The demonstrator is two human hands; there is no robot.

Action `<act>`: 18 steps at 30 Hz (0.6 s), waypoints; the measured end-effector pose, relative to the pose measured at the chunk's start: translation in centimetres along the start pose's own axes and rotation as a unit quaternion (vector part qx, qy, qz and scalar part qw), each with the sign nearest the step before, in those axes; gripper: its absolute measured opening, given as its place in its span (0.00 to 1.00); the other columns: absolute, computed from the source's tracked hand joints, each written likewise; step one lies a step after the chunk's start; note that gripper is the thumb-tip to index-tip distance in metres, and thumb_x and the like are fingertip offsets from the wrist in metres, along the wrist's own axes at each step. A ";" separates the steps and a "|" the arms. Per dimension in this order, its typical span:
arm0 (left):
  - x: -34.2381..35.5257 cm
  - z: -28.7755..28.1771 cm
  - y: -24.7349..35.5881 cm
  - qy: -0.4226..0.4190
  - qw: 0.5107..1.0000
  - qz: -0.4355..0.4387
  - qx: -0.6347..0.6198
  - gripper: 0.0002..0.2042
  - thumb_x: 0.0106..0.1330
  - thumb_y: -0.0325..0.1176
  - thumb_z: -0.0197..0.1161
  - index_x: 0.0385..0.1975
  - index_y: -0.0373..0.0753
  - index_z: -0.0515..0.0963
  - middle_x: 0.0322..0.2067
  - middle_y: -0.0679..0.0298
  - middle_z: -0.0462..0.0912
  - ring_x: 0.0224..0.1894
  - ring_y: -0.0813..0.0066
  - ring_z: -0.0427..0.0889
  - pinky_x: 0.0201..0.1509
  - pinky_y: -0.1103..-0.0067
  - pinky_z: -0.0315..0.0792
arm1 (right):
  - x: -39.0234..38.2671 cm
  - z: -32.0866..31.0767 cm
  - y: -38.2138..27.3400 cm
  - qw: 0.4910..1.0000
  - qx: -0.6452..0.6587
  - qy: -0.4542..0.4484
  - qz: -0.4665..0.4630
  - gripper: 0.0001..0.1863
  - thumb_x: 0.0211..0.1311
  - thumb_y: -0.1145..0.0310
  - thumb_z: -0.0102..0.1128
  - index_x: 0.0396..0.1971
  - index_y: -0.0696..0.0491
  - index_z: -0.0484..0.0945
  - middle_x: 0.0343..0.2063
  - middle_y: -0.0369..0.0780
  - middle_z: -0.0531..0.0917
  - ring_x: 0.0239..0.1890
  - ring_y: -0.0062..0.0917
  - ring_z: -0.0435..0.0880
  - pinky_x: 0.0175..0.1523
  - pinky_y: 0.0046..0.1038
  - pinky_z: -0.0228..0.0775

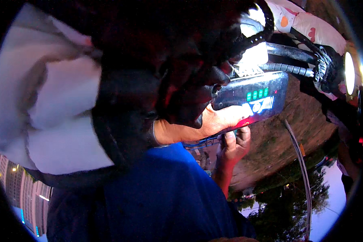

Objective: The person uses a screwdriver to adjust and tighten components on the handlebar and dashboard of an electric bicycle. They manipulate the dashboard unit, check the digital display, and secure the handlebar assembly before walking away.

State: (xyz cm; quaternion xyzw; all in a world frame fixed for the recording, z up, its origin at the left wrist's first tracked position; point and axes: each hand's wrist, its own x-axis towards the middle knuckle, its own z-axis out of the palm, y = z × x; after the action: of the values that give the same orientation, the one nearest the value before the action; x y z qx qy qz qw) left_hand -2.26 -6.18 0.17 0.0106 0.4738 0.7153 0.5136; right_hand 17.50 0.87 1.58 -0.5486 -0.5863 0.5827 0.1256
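Observation:
A dark flat panel with green bar lights and a glowing white and red face is in the middle right. From the left, my left hand reaches to it. Its thumb lies over the lower lit face, and the other fingers are hidden, so their hold does not show. Just under the panel's lower edge is my right hand, its fingers curled and its thumb pressed in. What it pinches, if anything, is too small to make out. Dark fabric hangs above the left hand and covers part of it.
A white patterned cover, black tubes and a round bright lamp are at the upper right. Blue cloth fills the lower middle. A cable runs past brown ground, and a building stands lower left.

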 end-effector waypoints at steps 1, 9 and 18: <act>0.0 -0.1 0.0 0.003 1.000 0.000 0.005 0.22 0.62 0.23 0.72 0.56 0.32 0.75 0.45 0.66 0.84 0.48 0.82 0.81 0.54 0.80 0.76 | 0.0 -0.2 0.1 1.000 0.005 -0.006 0.012 0.26 0.62 0.71 0.68 0.58 0.62 0.74 0.46 0.38 0.80 0.44 0.21 0.79 0.49 0.23 0.72; -0.7 0.2 -0.8 0.066 0.997 0.046 0.011 0.34 0.58 0.22 0.75 0.65 0.30 0.65 0.52 0.60 0.82 0.52 0.78 0.80 0.58 0.77 0.76 | -0.3 0.4 -1.5 0.999 -0.014 -0.006 0.038 0.25 0.63 0.69 0.68 0.58 0.63 0.73 0.42 0.36 0.81 0.40 0.17 0.79 0.44 0.19 0.71; -0.4 0.2 -0.3 0.038 0.999 0.031 0.018 0.32 0.58 0.23 0.75 0.63 0.30 0.68 0.51 0.62 0.82 0.53 0.79 0.80 0.59 0.77 0.75 | -0.2 -0.1 -1.1 0.996 0.057 -0.061 0.044 0.22 0.65 0.70 0.65 0.55 0.64 0.72 0.41 0.38 0.82 0.39 0.19 0.79 0.44 0.20 0.71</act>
State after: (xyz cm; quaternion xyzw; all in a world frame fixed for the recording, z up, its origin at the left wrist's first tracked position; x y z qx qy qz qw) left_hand -1.76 -6.34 0.22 0.0073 0.5055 0.7218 0.4727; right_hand 17.10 1.09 2.61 -0.5293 -0.5341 0.6523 0.0950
